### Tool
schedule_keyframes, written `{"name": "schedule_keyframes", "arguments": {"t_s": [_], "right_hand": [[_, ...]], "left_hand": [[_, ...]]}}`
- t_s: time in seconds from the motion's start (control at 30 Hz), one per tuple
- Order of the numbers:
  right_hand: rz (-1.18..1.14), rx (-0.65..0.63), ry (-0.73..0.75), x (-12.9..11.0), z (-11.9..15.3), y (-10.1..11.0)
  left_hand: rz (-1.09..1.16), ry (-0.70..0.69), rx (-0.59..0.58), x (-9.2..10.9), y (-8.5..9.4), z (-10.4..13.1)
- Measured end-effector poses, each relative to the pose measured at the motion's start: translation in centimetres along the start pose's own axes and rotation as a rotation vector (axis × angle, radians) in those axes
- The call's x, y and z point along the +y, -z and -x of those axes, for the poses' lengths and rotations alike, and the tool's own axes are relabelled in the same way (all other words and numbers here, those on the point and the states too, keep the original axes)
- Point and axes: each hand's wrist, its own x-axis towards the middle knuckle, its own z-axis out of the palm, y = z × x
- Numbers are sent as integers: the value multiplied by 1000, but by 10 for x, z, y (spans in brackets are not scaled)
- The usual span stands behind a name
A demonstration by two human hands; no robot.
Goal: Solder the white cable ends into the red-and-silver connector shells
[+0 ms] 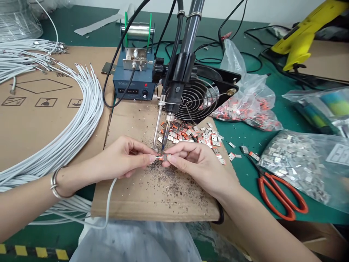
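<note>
One joint seems in progress, many apparently left: the white cable bundle [91, 103] lies left, its far ends seemingly bare; loose USB plugs [207, 137] pile far right of centre. The left hand [122, 156] pinches a cable end, the right hand [195, 158] one USB plug [164, 157], near centre beneath the soldering iron [176, 92]. The left cardboard [32, 127] apparently reads "C/NO"; the solder feeder [136, 78], "SQE", then unclear characters.

2 bare hands [200, 163], 1 black cylindrical soldering iron [177, 87], 1 green-flanged silver wire spool [138, 32], 1 round black wire-grille fan [195, 100], 1 pair orange-handled scissors [278, 195]. Small orange-and-silver connectors [208, 137]: overlapping, can't count.
</note>
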Motion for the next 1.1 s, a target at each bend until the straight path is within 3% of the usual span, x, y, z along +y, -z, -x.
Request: {"name": "schedule_keyframes", "arguments": {"t_s": [0.63, 1.1], "right_hand": [[99, 12, -16, -2, 0, -2], [46, 2, -34, -2, 1, 0]], "left_hand": [[-45, 48, 25, 5, -4, 2], [2, 23, 21, 1, -4, 4]]}}
